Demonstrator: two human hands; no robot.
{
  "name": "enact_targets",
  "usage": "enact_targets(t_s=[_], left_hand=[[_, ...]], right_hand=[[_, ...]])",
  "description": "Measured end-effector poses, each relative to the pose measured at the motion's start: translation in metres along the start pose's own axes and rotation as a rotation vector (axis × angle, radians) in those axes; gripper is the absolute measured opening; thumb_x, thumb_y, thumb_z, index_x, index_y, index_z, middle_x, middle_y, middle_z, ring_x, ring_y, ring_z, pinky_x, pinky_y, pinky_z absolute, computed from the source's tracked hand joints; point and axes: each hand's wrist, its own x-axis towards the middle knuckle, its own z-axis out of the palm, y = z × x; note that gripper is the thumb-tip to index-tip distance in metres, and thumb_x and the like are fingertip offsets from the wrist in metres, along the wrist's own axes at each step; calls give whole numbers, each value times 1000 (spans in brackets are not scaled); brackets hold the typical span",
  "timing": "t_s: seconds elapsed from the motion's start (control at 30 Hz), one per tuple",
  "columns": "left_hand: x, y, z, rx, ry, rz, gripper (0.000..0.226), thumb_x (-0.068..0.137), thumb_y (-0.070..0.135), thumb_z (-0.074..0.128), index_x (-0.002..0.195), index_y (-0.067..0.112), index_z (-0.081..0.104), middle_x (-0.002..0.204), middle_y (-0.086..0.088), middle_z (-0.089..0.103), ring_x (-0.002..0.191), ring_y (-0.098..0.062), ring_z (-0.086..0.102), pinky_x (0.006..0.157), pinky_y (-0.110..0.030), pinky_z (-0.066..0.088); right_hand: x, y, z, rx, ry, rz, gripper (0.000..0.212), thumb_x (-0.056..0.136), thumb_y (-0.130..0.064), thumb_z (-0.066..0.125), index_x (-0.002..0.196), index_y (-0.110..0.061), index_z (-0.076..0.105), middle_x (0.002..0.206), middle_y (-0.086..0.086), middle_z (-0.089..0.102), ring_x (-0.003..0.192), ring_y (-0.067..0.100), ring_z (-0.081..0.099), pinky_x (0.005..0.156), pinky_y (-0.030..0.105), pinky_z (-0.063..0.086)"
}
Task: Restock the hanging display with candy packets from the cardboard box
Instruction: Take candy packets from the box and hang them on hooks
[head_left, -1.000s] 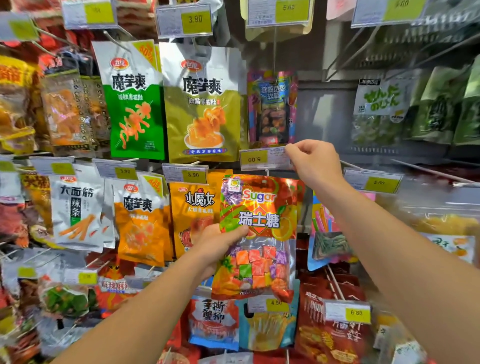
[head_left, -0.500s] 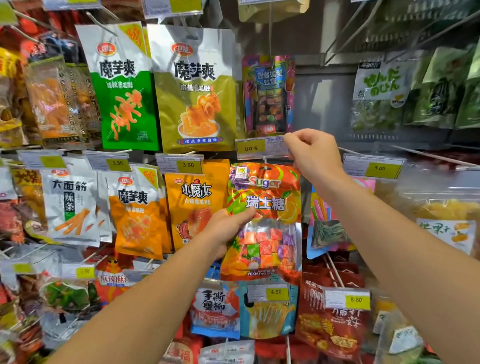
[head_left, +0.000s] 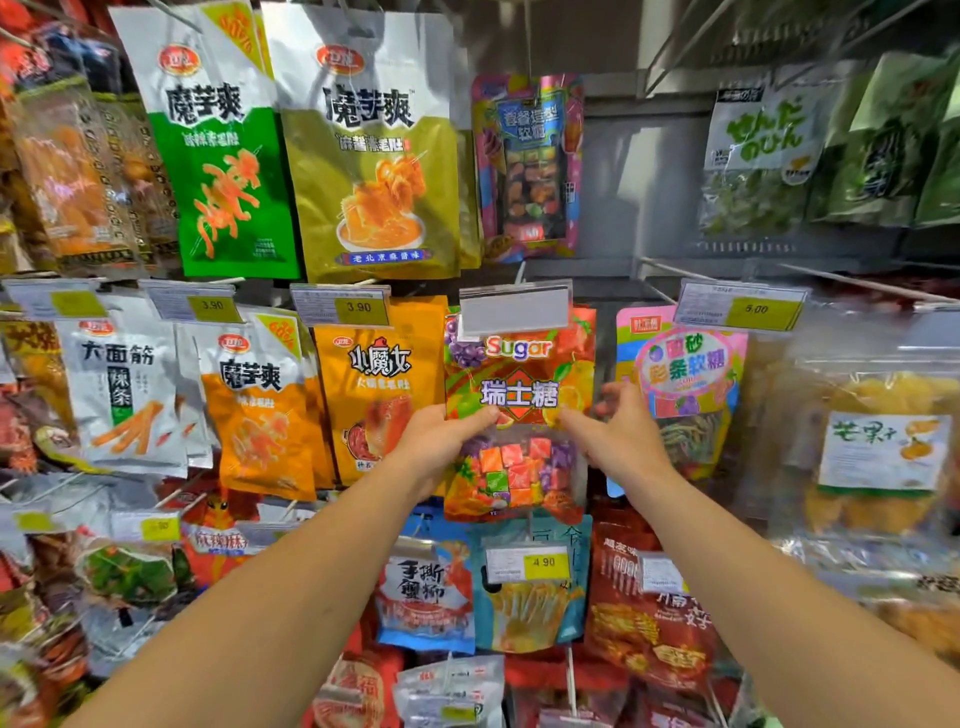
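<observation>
Candy packet (head_left: 519, 410) hangs mid-display under a blank tag holder (head_left: 515, 307). Left hand (head_left: 441, 441) pinches its left edge; right hand (head_left: 613, 436) grips its right edge. Orange packet (head_left: 379, 384) crowds left, pink packet (head_left: 685, 384) right, blue packet (head_left: 530, 592) below.

Sugar candy packet (head_left: 519, 384) hemmed in: orange packet (head_left: 379, 384) touching its left edge, pink packet (head_left: 685, 374) just right, price tag (head_left: 515, 309) overlapping its top. Open gap above-right of it, against the grey back panel (head_left: 639, 182).
</observation>
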Motion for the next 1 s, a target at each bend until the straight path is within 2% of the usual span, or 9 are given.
enact_targets(t_s=[0.1, 0.17, 0.23, 0.33, 0.4, 0.53, 0.73, 0.83, 1.0], left_hand=[[3, -6, 2, 17, 21, 26, 22, 86, 25, 74, 98, 6, 73, 89, -5, 76, 80, -17, 69, 70, -30, 51], [5, -10, 3, 7, 44, 43, 30, 84, 24, 76, 106, 6, 69, 96, -7, 75, 84, -19, 70, 70, -29, 51], [6, -13, 4, 30, 114, 74, 41, 79, 25, 80, 111, 8, 62, 99, -7, 73, 81, -18, 69, 68, -30, 52], [4, -14, 1, 255, 253, 150, 50, 75, 31, 79, 118, 16, 58, 106, 3, 68, 92, -16, 67, 85, -40, 56], [2, -11, 1, 313, 241, 200, 59, 81, 26, 76, 133, 20, 50, 120, 7, 61, 102, -14, 64, 93, -39, 53], [-2, -7, 10, 317, 89, 268, 74, 83, 19, 74, 146, 23, 36, 123, 13, 50, 111, -9, 53, 100, -40, 48], [7, -3, 14, 461, 111, 359, 93, 74, 32, 77, 149, 37, 23, 152, 2, 33, 136, -18, 41, 107, -44, 43], [11, -1, 11, 531, 89, 365, 94, 77, 31, 78, 151, 38, 20, 160, 1, 20, 145, -20, 25, 116, -42, 31], [10, 0, 13, 622, 70, 320, 94, 81, 35, 76, 154, 35, 18, 164, 0, 6, 150, -15, 6, 116, -35, 22]], right_hand=[[0, 11, 8, -94, -71, -8, 21, 82, -39, 75, 81, -23, 60, 76, -7, 63, 77, 18, 63, 67, 34, 51], [1, 12, 10, -159, -28, -53, 22, 84, -38, 73, 75, -24, 59, 73, -8, 62, 72, 15, 60, 58, 29, 42], [6, 12, 10, -225, 14, -53, 26, 85, -42, 72, 76, -22, 58, 78, -4, 64, 76, 18, 59, 60, 31, 38], [11, 13, 13, -270, 44, -47, 31, 85, -45, 71, 73, -20, 55, 78, 0, 63, 79, 23, 59, 64, 31, 36], [12, 14, 15, -272, 71, -47, 33, 85, -44, 70, 70, -21, 52, 72, -3, 59, 79, 25, 58, 63, 31, 34], [22, 13, 24, -298, 23, -54, 24, 89, -38, 66, 83, -15, 58, 84, 4, 63, 90, 32, 62, 69, 34, 42], [48, 16, 32, -268, -122, 21, 31, 98, -29, 52, 117, -6, 58, 114, 18, 66, 104, 39, 62, 87, 44, 51], [58, 20, 32, -244, -147, 83, 31, 100, -29, 47, 119, -5, 52, 116, 18, 63, 105, 39, 62, 91, 49, 51], [73, 11, 36, -266, -157, 182, 31, 97, -25, 43, 114, -3, 57, 109, 20, 63, 105, 39, 61, 81, 39, 49]])
